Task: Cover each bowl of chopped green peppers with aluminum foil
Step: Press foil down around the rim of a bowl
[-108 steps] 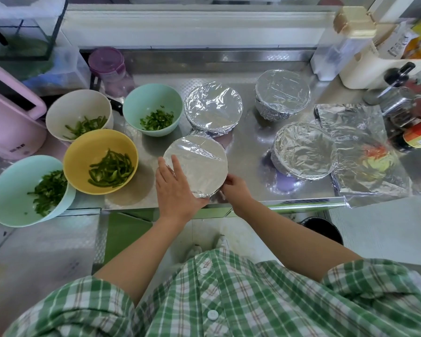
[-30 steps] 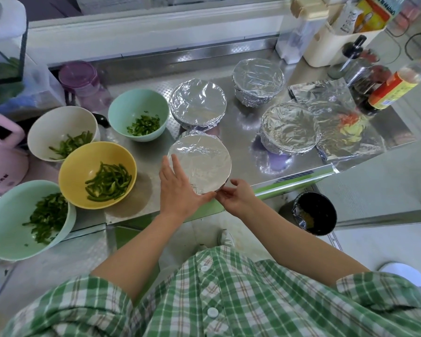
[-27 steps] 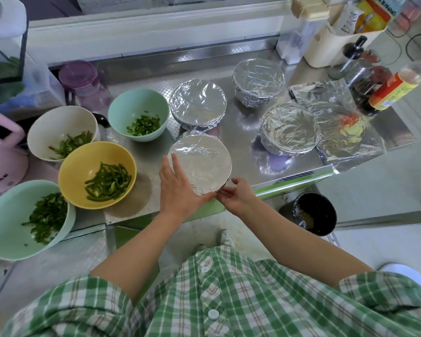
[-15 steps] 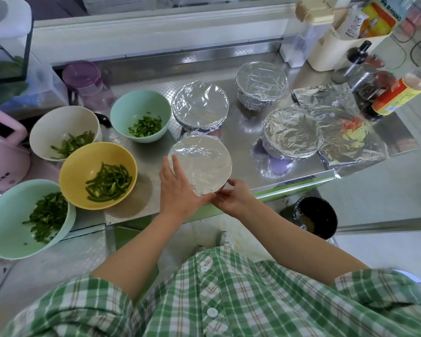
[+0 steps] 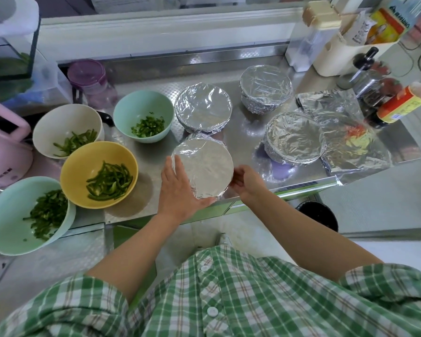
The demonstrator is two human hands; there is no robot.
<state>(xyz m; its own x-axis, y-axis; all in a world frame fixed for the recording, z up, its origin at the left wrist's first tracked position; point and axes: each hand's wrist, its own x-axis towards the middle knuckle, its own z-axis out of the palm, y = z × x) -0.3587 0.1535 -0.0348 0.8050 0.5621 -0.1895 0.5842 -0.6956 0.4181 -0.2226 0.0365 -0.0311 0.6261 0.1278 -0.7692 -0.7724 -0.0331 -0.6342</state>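
Observation:
A foil-covered bowl (image 5: 204, 167) stands near the steel counter's front edge. My left hand (image 5: 178, 188) lies flat on its near left rim, fingers straight. My right hand (image 5: 247, 182) curls round its right side, pressing the foil down. Three more foil-covered bowls stand behind: one (image 5: 203, 108) at centre, one (image 5: 265, 88) at the back, one (image 5: 293, 137) to the right. Open bowls of chopped green pepper sit on the left: a yellow bowl (image 5: 83, 164), a white bowl (image 5: 58, 122), a mint bowl (image 5: 134, 105) and a larger mint bowl (image 5: 7, 215).
Loose foil sheets (image 5: 345, 132) lie at the right end of the counter (image 5: 248, 132). Bottles and jars (image 5: 399, 103) crowd the back right, a pink appliance (image 5: 3, 147) the left. A purple-lidded jar (image 5: 88, 79) stands behind the bowls. A black bin (image 5: 319, 215) sits on the floor.
My right hand has slid from the bowl's near edge round to its right side. My left hand stays flat on the foil. The camera shifted slightly.

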